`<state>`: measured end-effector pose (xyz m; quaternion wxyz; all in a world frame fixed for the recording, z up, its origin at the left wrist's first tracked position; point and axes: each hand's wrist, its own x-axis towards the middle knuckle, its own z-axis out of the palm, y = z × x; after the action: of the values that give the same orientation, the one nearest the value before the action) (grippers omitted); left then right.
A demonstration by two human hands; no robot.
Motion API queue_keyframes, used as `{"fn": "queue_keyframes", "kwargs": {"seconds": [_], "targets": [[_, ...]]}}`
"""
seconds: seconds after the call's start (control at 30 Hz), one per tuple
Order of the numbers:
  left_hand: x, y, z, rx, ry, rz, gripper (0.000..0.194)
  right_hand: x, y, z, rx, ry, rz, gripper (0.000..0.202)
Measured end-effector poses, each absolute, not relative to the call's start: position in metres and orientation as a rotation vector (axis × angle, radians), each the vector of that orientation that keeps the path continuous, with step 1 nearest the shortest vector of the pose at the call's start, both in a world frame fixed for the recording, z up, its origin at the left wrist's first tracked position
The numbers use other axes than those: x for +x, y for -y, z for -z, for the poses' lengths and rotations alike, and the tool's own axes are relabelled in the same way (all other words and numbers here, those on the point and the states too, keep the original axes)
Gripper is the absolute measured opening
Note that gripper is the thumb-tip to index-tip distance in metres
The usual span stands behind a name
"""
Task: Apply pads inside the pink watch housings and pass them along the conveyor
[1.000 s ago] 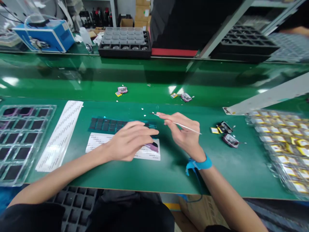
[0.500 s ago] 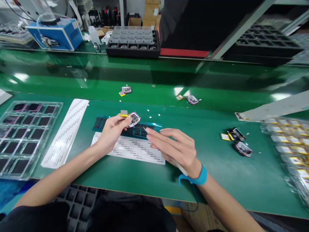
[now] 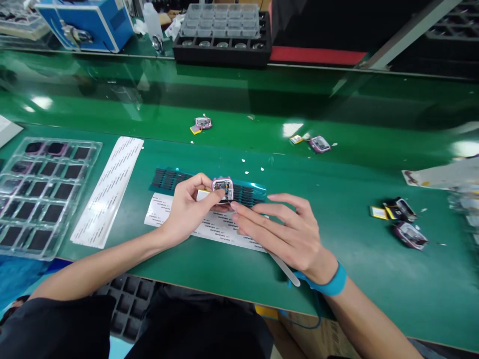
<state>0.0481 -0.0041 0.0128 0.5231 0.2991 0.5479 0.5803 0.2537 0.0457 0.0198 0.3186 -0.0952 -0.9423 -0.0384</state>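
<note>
My left hand (image 3: 189, 207) is closed around a small open watch case (image 3: 225, 184) with a pinkish-purple edge and a bare circuit board inside. A yellow-edged battery (image 3: 202, 195) hangs out at its left side, partly behind my thumb. My right hand (image 3: 290, 234) grips metal tweezers (image 3: 285, 270), their handle sticking out below the palm. The tweezers' tips are at the lower right corner of the watch case; whether they touch it I cannot tell. Beneath both hands lie a teal film (image 3: 159, 180) with rows of black strips and a white printed sheet (image 3: 159, 212).
More open watch cases with batteries lie behind (image 3: 203, 122) and to the right (image 3: 409, 235). A clear tray (image 3: 56, 252) of dark screens and a white backing strip (image 3: 108, 194) are at the left. A black tray (image 3: 220, 56) stands on the rear shelf.
My left hand has turned the watch case more upright and square to me, with the battery now lower beside it. The tweezers have come up close to the case. The camera view has shifted.
</note>
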Motion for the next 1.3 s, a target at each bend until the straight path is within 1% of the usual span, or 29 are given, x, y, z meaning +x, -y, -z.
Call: {"fn": "queue_keyframes", "kwargs": {"seconds": [0.33, 0.43, 0.47, 0.57, 0.63, 0.8, 0.93, 1.1, 1.2, 1.3], "targets": [[0.047, 0.008, -0.012, 0.844, -1.346, -1.337, 0.024, 0.252, -0.047, -0.021, -0.185, 2.497, 0.010, 0.016], [0.050, 0.010, -0.010, 0.870, -1.366, -1.339, 0.017, 0.251, -0.045, -0.019, -0.218, 2.503, -0.026, 0.017], [0.051, 0.010, -0.009, 0.878, -1.379, -1.349, 0.017, 0.250, -0.044, -0.018, -0.239, 2.498, -0.039, 0.018], [0.053, 0.010, -0.007, 0.883, -1.391, -1.374, 0.028, 0.249, -0.042, -0.014, -0.297, 2.464, -0.071, 0.018], [0.053, 0.010, -0.005, 0.863, -1.353, -1.355, 0.027, 0.249, -0.040, -0.013, -0.320, 2.433, -0.099, 0.020], [0.051, 0.010, -0.005, 0.809, -1.284, -1.325, 0.027, 0.249, -0.038, -0.015, -0.405, 2.366, -0.136, 0.036], [0.050, 0.009, -0.004, 0.775, -1.261, -1.335, 0.025, 0.247, -0.038, -0.013, -0.394, 2.378, -0.142, 0.044], [0.050, 0.005, 0.000, 0.796, -1.274, -1.304, 0.028, 0.250, -0.039, -0.011, -0.403, 2.356, -0.070, 0.059], [0.035, -0.009, 0.000, 0.878, -1.323, -1.287, 0.033, 0.251, -0.040, -0.010, -0.378, 2.329, -0.002, 0.059], [-0.009, -0.039, 0.001, 1.063, -1.550, -1.365, 0.035, 0.248, -0.042, -0.007, -0.333, 2.296, 0.037, 0.052]]}}
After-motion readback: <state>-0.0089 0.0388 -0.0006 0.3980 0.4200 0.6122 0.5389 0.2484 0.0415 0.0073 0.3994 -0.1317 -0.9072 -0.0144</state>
